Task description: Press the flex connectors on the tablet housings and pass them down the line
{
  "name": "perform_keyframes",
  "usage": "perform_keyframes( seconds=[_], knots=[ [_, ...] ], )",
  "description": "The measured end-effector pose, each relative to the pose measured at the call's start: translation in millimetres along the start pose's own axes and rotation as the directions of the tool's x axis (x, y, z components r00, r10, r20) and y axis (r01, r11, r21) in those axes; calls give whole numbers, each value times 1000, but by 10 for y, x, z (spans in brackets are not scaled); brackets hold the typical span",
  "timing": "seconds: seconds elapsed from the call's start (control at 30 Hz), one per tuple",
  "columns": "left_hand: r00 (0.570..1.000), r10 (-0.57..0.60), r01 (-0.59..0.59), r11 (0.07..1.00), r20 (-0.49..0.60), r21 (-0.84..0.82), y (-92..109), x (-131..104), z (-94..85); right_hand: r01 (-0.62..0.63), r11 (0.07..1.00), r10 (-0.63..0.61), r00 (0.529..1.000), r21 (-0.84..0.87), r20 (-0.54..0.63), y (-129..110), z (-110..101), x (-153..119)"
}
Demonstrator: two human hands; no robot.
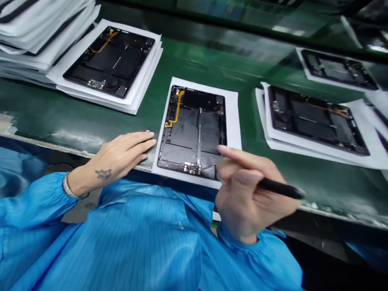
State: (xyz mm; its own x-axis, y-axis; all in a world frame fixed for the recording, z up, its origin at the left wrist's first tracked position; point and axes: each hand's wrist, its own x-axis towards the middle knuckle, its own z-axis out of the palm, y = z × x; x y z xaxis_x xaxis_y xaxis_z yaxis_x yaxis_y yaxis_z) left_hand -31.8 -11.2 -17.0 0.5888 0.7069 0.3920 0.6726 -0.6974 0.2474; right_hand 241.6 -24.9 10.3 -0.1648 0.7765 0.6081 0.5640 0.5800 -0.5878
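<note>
An opened black tablet chassis [194, 129] with an orange flex cable lies on a white sheet [233, 117] at the near edge of the green belt [212, 60]. My left hand [121, 157] rests flat on the belt edge just left of the sheet, fingers together and extended, holding nothing. My right hand [248, 190] hovers over the chassis's lower right corner, gripping a black pen-like tool [280, 188] whose shaft points right. Its tip is hidden behind my fingers.
Another open chassis [110, 60] lies on a stack of white sheets at the far left, beside a taller pile of sheets [39, 28]. Two more chassis on sheets [315, 119] [338, 68] sit to the right. My blue sleeves fill the foreground.
</note>
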Motion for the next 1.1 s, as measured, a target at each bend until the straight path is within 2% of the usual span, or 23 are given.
perform_keyframes(
  seconds=[0.03,0.1,0.2,0.27,0.37,0.47,0.6,0.73,0.83,0.93,1.0,1.07,1.1],
  knots=[
    [1000,30,-30,999,-3,12,17,3,-8,-16,999,16,1000,52,0,-6,3,-36],
    [994,108,-108,994,2,31,59,23,-10,31,991,-32,999,131,7,10,42,-106],
    [979,203,-202,978,-4,56,104,63,18,203,960,-219,974,194,64,87,154,-214],
    [972,235,-233,970,-11,65,113,83,41,319,939,-330,941,133,79,146,227,-277],
    [968,249,-247,967,-20,67,112,99,61,409,913,-404,902,-2,150,210,283,-340],
    [967,253,-250,966,-33,72,114,97,63,401,914,-391,910,-59,136,245,274,-397],
    [970,242,-241,966,-1,94,122,86,54,312,946,-307,950,-90,57,260,214,-486],
    [963,262,-270,951,68,149,164,136,31,258,966,-258,966,10,-5,212,166,-407],
    [956,272,-291,932,113,216,232,209,12,131,969,-151,985,209,82,147,168,-209],
    [961,256,-274,930,104,246,268,237,2,-31,942,-28,985,334,171,115,181,-56],
    [970,233,-241,953,62,183,245,208,2,0,939,-54,987,344,149,127,179,-39],
    [981,193,-195,977,24,87,193,155,10,145,942,-190,974,303,123,157,172,-82],
    [984,175,-176,983,15,48,164,128,16,239,935,-279,952,262,124,175,168,-116]
  ],
)
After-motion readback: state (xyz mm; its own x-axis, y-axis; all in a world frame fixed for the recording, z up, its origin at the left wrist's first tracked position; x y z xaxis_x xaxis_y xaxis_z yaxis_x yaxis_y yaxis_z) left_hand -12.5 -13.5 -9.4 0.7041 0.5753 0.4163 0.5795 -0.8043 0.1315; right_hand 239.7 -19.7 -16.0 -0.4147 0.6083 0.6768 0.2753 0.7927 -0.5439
